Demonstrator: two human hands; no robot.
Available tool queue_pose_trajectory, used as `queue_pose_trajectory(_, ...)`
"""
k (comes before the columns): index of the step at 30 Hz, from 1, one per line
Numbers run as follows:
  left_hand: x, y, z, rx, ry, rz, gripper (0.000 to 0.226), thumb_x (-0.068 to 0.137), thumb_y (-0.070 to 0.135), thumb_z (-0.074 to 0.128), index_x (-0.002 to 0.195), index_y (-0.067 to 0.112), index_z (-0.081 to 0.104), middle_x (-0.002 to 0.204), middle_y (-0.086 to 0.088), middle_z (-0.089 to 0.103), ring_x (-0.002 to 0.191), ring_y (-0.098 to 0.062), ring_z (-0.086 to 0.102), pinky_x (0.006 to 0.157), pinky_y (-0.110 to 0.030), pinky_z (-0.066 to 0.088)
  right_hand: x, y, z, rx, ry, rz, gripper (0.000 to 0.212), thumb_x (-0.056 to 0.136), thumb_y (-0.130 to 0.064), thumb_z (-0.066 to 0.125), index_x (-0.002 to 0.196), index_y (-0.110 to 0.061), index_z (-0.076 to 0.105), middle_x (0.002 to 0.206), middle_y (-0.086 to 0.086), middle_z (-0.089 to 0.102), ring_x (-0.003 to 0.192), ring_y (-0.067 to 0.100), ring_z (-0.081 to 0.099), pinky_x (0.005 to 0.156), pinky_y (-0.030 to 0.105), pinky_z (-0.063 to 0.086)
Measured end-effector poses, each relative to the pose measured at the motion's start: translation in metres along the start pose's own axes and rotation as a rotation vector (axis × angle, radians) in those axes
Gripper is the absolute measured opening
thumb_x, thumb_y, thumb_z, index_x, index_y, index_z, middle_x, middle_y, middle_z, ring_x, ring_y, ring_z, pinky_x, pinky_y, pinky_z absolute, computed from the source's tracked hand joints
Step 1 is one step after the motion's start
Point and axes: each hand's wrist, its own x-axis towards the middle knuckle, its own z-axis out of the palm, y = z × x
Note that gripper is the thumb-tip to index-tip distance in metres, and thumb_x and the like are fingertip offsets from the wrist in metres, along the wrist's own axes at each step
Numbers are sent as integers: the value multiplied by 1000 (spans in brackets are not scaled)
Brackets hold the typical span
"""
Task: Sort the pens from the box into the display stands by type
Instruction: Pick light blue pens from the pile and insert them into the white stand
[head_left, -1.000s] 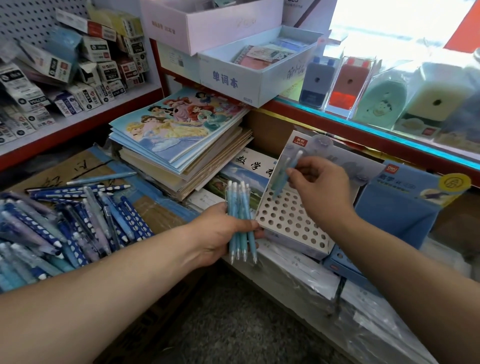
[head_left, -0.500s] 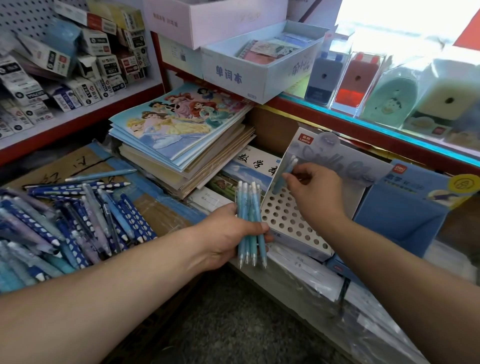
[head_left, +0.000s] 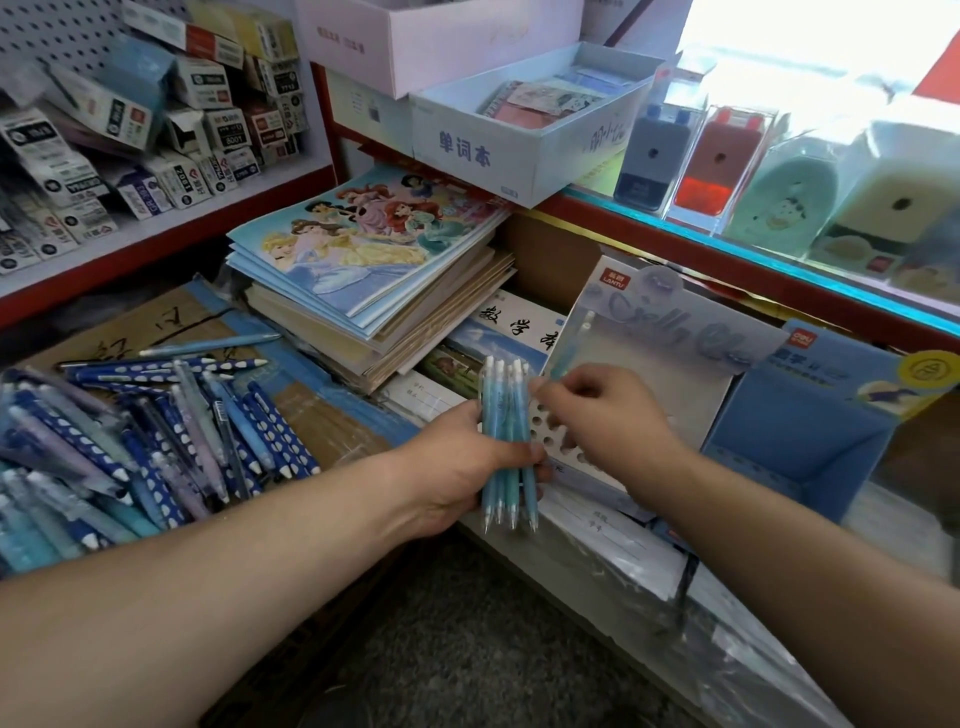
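My left hand (head_left: 457, 467) grips a bundle of several light-blue pens (head_left: 506, 457), upright with tips down, just in front of the white display stand (head_left: 670, 395) with its holed top. My right hand (head_left: 602, 415) is against the bundle's upper end, thumb and fingertips curled onto the rightmost pen. One pale blue pen (head_left: 584, 332) stands in the stand's back left corner. The flat cardboard box (head_left: 171, 322) at left holds a heap of loose pens (head_left: 130, 441), dark blue spotted ones mixed with light-blue ones. An empty-looking blue display stand (head_left: 795, 447) sits to the right.
Stacked notebooks (head_left: 374, 270) lie behind the hands, with exercise books (head_left: 514, 327) under the stands. The left shelf holds refill boxes (head_left: 130, 150). Above are a white box (head_left: 524, 135) and boxed pencil sharpeners (head_left: 779, 171). Plastic-wrapped stock (head_left: 649, 571) lies along the front edge.
My right hand let go of the single pen, which now stands in the white stand, and moved left and down to the bundle. My left hand lifted the bundle slightly toward the stand.
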Motion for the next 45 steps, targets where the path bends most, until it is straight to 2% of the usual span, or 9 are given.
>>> queue_pose_trajectory(2, 0, -1, 2, 28, -28, 20, 38, 91, -9, 62, 125, 8, 58, 105, -16, 72, 93, -29, 73, 77, -36, 63, -7, -4, 3, 56, -126, 4, 24, 91, -37, 73, 92, -14, 70, 80, 3, 70, 60, 6, 67, 49, 19, 50)
queue_pose_trajectory(5, -1, -2, 3, 12, -25, 24, 39, 91, -9, 61, 127, 6, 58, 104, -16, 72, 91, -28, 72, 77, -35, 63, -5, -5, 1, 68, -114, 20, 13, 91, -25, 75, 88, -13, 71, 76, 1, 69, 56, 4, 63, 47, 14, 46)
queue_pose_trajectory(8, -1, 1, 1, -11, -8, 5, 39, 91, -10, 61, 126, 9, 57, 106, -17, 70, 91, -29, 72, 78, -39, 63, 2, -2, -8, 83, -102, 47, 14, 94, -25, 71, 87, -13, 71, 73, 2, 66, 53, 4, 57, 46, 18, 43)
queue_pose_trajectory(11, 0, 2, -4, -19, 25, -29, 35, 91, -9, 62, 119, 11, 56, 102, -17, 72, 86, -28, 73, 74, -41, 64, 8, -3, -18, 217, -31, 34, 11, 96, -23, 68, 93, -12, 69, 79, 8, 69, 60, 16, 59, 58, 29, 51)
queue_pose_trajectory(13, 0, 2, -6, -19, 48, -37, 32, 91, -10, 62, 115, 10, 55, 100, -18, 73, 84, -27, 73, 78, -43, 63, 11, -2, -23, 299, 80, -50, 5, 95, -17, 69, 99, -15, 67, 87, 6, 73, 67, 13, 68, 62, 23, 55)
queue_pose_trajectory(15, 0, 1, -7, -12, 65, -38, 32, 92, -10, 61, 114, 11, 55, 104, -20, 72, 86, -27, 73, 81, -43, 62, 15, 5, -24, 231, 199, -166, 11, 94, -16, 70, 103, -22, 67, 93, -2, 73, 80, 9, 72, 65, 22, 60)
queue_pose_trajectory(19, -1, 1, -10, -13, 71, -38, 34, 92, -10, 61, 117, 11, 54, 109, -20, 71, 88, -26, 73, 82, -42, 62, 21, 20, -15, 133, 290, -231, 12, 96, -22, 69, 106, -27, 70, 94, -9, 73, 89, 9, 71, 81, 37, 63)
queue_pose_trajectory(32, 3, -2, -7, -7, 71, -52, 33, 91, -11, 62, 113, 12, 56, 84, -10, 76, 81, -25, 75, 81, -43, 62, 32, 24, -6, 165, 322, -252, 12, 93, -25, 73, 105, -25, 75, 92, -8, 74, 87, 10, 72, 79, 40, 63)
queue_pose_trajectory(45, 4, -4, -8, -4, 65, -57, 36, 90, -10, 64, 119, 11, 56, 97, -15, 73, 83, -26, 75, 79, -42, 63, 34, 22, 0, 140, 345, -256, 16, 92, -30, 72, 107, -24, 74, 94, -10, 73, 88, 8, 70, 81, 38, 62)
